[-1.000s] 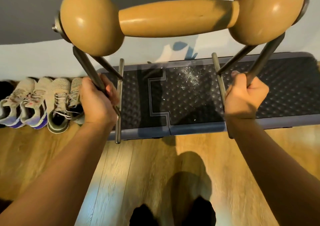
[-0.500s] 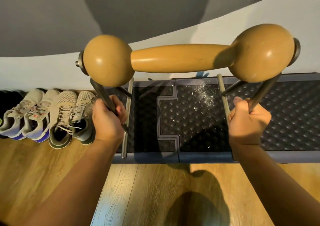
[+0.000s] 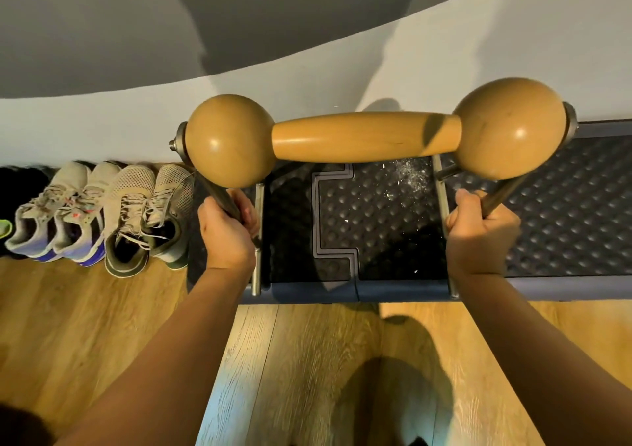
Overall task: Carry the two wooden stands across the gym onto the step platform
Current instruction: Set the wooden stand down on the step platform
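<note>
Closest to us is the wood floor (image 3: 102,326), and our two bare arms reach out over it. Our left hand (image 3: 227,237) is wrapped tight around a metal leg (image 3: 222,196) of the wooden stand (image 3: 372,136). Our right hand (image 3: 478,237) is wrapped tight around the leg (image 3: 502,192) on the other side. The stand has a thick wooden bar with a big round ball at each end (it looks a bit like a giant dumbbell). We hold it up over the step platform (image 3: 581,206), which is dark and bumpy with white crumbs on it. We cannot tell if the stand's feet touch the platform. To the left, shoes (image 3: 136,213) sit in a row along the white wall (image 3: 102,131).
</note>
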{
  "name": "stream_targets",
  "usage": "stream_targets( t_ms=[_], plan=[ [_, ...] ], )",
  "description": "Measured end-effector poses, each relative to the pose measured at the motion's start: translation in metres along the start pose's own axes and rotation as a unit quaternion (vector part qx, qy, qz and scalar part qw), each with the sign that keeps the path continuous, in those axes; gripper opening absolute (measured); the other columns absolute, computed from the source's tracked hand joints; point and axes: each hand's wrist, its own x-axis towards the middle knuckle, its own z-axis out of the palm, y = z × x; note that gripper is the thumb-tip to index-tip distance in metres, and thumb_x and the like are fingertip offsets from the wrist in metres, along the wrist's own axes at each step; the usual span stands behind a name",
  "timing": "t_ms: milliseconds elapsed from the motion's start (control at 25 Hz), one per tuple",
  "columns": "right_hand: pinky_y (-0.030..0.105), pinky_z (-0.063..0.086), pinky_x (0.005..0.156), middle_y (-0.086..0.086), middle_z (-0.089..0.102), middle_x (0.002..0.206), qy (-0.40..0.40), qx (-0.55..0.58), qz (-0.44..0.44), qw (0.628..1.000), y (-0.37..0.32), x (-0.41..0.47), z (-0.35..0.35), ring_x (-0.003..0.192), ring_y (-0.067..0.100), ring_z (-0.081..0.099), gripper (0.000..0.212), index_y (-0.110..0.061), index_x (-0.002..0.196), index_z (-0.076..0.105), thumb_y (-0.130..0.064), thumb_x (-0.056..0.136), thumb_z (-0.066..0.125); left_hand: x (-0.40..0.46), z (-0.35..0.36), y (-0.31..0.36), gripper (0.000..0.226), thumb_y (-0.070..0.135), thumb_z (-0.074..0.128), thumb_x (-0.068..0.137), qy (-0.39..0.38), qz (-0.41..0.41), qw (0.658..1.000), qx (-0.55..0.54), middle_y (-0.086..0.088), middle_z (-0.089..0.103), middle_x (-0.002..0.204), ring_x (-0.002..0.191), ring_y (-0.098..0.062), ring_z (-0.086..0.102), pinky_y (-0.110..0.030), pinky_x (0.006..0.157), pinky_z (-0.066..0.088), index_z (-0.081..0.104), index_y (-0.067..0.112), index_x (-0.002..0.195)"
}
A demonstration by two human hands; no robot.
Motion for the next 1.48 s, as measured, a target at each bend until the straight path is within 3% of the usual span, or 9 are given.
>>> stream_targets(
  t_ms=[320, 560, 680, 760, 840, 960, 1080, 1280, 1480],
  plan=[
    [0.048, 0.023, 0.052, 0.024, 0.029, 0.057, -0.026, 0.035, 0.106, 0.993, -0.021, -0.008, 0.0, 0.057, 0.038, 0.024, 0.054, 0.009, 0.063, 0.032, -0.027, 0.091, 0.059, -0.001, -0.007, -0.011, 0.031, 0.028, 0.034, 0.088, 0.036, -0.032, 0.999, -0.01, -0.002, 0.037, 0.053, 0.053, -0.021, 0.024, -0.035, 0.052, 0.018, 0.039, 0.017, 0.06],
    [0.028, 0.036, 0.055, 0.003, 0.053, 0.07, 0.027, -0.043, 0.227, 0.973, -0.04, -0.016, 0.003, 0.06, 0.014, 0.045, 0.025, -0.007, 0.084, 0.056, -0.026, 0.1, 0.058, -0.021, -0.002, 0.008, 0.065, 0.026, 0.025, 0.104, 0.019, -0.067, 0.997, 0.028, 0.001, 0.055, 0.055, 0.062, -0.021, 0.055, -0.036, 0.074, 0.046, 0.061, 0.029, 0.05],
    [0.03, 0.039, 0.058, 0.01, 0.065, 0.106, 0.022, -0.049, 0.312, 0.949, -0.056, -0.024, 0.001, 0.073, 0.014, 0.055, 0.018, -0.014, 0.11, 0.062, -0.025, 0.096, 0.063, -0.034, -0.006, 0.015, 0.064, 0.056, 0.024, 0.105, 0.019, -0.143, 0.985, 0.091, -0.005, 0.075, 0.112, 0.12, -0.026, 0.064, -0.047, 0.116, 0.037, 0.075, 0.017, 0.11],
    [0.032, 0.04, 0.06, 0.009, 0.062, 0.108, -0.001, -0.047, 0.391, 0.919, -0.076, -0.03, -0.005, 0.077, 0.018, 0.055, 0.028, -0.01, 0.119, 0.06, -0.024, 0.096, 0.064, -0.052, -0.011, 0.024, 0.074, 0.069, 0.024, 0.102, 0.013, -0.211, 0.969, 0.127, -0.004, 0.055, 0.151, 0.143, -0.023, 0.046, -0.045, 0.122, 0.028, 0.051, 0.02, 0.15],
    [0.035, 0.042, 0.07, 0.008, 0.059, 0.107, -0.067, -0.052, 0.452, 0.888, -0.104, -0.041, -0.013, 0.088, 0.024, 0.056, 0.026, -0.01, 0.118, 0.058, -0.023, 0.096, 0.064, -0.081, -0.014, 0.043, 0.068, 0.065, 0.026, 0.104, -0.006, -0.221, 0.958, 0.183, 0.001, 0.037, 0.164, 0.151, -0.021, 0.033, -0.041, 0.123, 0.023, 0.032, 0.027, 0.161],
    [0.037, 0.037, 0.07, 0.018, 0.06, 0.099, -0.219, -0.137, 0.415, 0.872, -0.162, -0.062, -0.022, 0.092, 0.034, 0.056, 0.017, -0.003, 0.106, 0.062, -0.018, 0.099, 0.061, -0.127, -0.009, 0.091, 0.056, 0.047, 0.031, 0.11, -0.082, -0.166, 0.953, 0.241, 0.008, 0.03, 0.165, 0.151, -0.01, 0.026, -0.018, 0.113, 0.021, 0.027, 0.027, 0.162],
    [0.055, 0.052, 0.09, 0.032, 0.064, 0.124, -0.297, -0.189, 0.332, 0.875, -0.231, -0.078, -0.025, 0.114, 0.048, 0.062, 0.04, 0.008, 0.125, 0.063, -0.023, 0.1, 0.061, -0.159, 0.0, 0.146, 0.046, 0.036, 0.037, 0.11, -0.154, -0.12, 0.943, 0.27, 0.008, 0.042, 0.158, 0.141, 0.0, 0.034, 0.004, 0.099, 0.027, 0.043, 0.025, 0.154],
    [0.034, 0.052, 0.096, 0.0, 0.072, 0.124, -0.367, -0.199, 0.123, 0.901, -0.375, -0.077, -0.049, 0.117, 0.015, 0.066, 0.037, -0.021, 0.13, 0.069, -0.039, 0.1, 0.061, -0.174, 0.014, 0.279, 0.029, 0.04, 0.046, 0.108, -0.199, -0.009, 0.945, 0.259, 0.002, 0.073, 0.12, 0.117, -0.011, 0.065, -0.039, 0.108, 0.048, 0.069, 0.029, 0.121],
    [0.035, 0.046, 0.105, -0.011, 0.061, 0.139, -0.378, -0.187, -0.023, 0.906, -0.533, -0.065, -0.092, 0.126, 0.012, 0.056, 0.055, -0.042, 0.147, 0.052, -0.057, 0.095, 0.061, -0.208, 0.037, 0.435, 0.033, 0.038, 0.051, 0.107, -0.22, 0.088, 0.93, 0.283, 0.008, 0.074, 0.122, 0.119, -0.005, 0.065, -0.032, 0.105, 0.05, 0.07, 0.021, 0.128]
  ],
)
